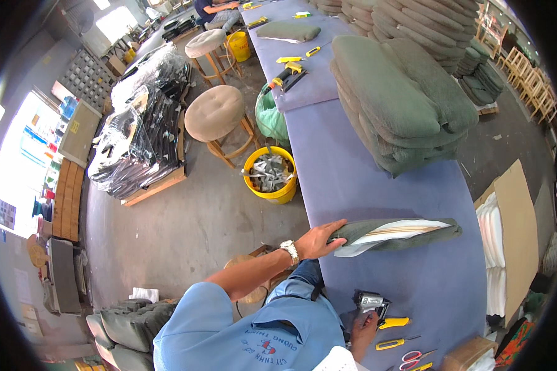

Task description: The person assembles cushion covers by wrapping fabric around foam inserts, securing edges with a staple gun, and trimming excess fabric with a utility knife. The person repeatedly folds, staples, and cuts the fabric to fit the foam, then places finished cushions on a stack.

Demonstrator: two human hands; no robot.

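Observation:
With a watch on its wrist, my left hand grips the near left end of a grey-green fabric cushion piece. This piece stands partly on edge on the blue-covered table, its white lining and a tan strip showing along the open side. My right hand is closed around a silver and black staple gun at the table's near edge. Beside that hand lie a yellow-handled cutter, a yellow screwdriver and red-handled scissors.
A tall stack of green cushions stands farther up the table. Another staple gun lies beyond. On the floor at left are a yellow bucket of scraps, round stools and a plastic-wrapped pallet. Another person sits far off.

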